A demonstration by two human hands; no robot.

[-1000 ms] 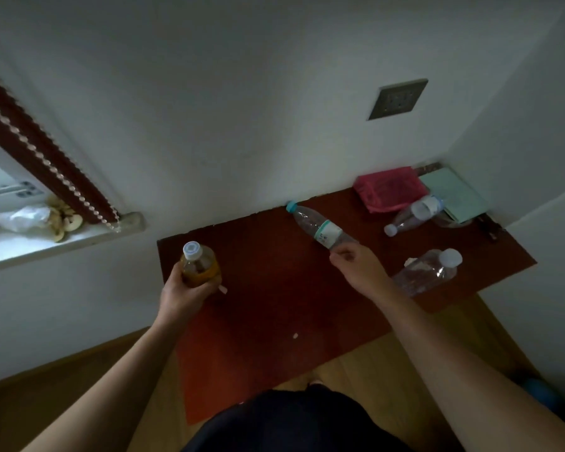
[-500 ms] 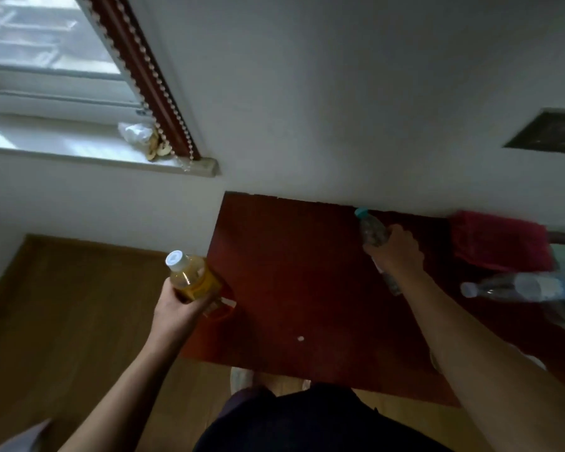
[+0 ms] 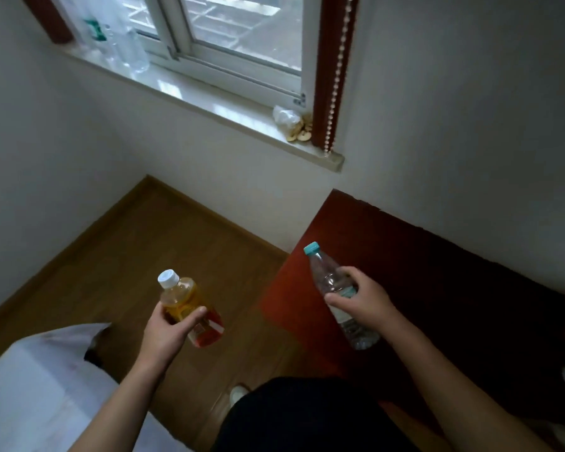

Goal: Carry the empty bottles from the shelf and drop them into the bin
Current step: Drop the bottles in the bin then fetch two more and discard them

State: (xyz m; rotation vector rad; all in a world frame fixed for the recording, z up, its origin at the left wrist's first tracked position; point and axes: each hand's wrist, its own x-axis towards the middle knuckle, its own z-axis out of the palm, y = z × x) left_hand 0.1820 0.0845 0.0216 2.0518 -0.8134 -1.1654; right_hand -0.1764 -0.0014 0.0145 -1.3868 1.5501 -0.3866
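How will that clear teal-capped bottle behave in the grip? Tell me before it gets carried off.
The clear bottle looks empty, so it is probably light for its size. Its thin ribbed plastic may dent under the right hand. Round-bodied, it would likely roll if laid on the red shelf.

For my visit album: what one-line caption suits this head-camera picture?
Left hand holds an orange-labelled bottle, right hand a clear water bottle, beside a red shelf.

A home room, judging by the wooden floor (image 3: pixel 190 256), white windowsill (image 3: pixel 209 106), beaded curtain (image 3: pixel 335 76) and red shelf (image 3: pixel 437 272)
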